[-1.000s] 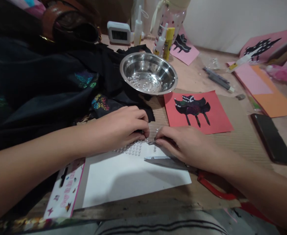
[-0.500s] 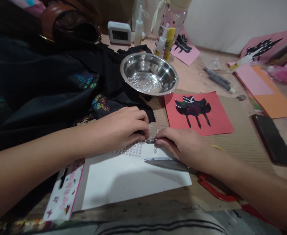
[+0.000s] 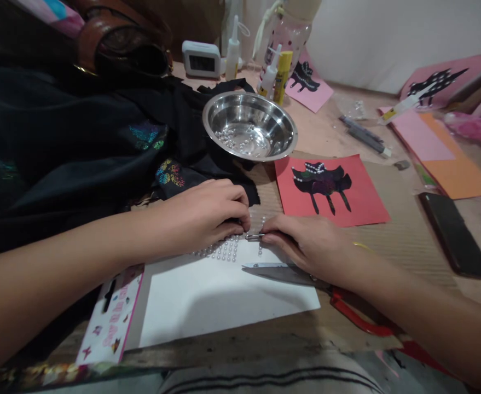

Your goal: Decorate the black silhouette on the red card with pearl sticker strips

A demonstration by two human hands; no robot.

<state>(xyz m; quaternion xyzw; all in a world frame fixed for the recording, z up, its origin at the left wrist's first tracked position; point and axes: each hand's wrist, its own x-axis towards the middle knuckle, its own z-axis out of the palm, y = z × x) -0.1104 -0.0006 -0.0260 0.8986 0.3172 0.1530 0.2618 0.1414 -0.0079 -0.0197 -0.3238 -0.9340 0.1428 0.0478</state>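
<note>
My left hand (image 3: 219,210) is closed, its fingers curled down at the edge of a sheet of stick-on pearls (image 3: 226,250), which they seem to pinch. What lies under the fingertips is hidden. My right hand (image 3: 301,241) grips slim silver tweezers (image 3: 255,236), whose tip points left at the pearls by my left fingers. A short column of pearls (image 3: 260,249) shows beside the right fingertips. White backing paper (image 3: 224,306) spreads below both hands. Scissors with red handles (image 3: 359,317) lie under my right wrist, blades pointing left across the paper.
A steel bowl (image 3: 250,104) holding loose beads stands behind the hands. To its right lies a red card (image 3: 371,202) with a black, pearl-trimmed cutout (image 3: 324,183). Dark cloth (image 3: 80,131) covers the left side. A phone (image 3: 456,235) lies at right; glue bottles (image 3: 270,76) stand behind.
The view has shifted slightly. Both hands keep nearly the same place and grip, with the tweezers still against the pearls near my left fingertips.
</note>
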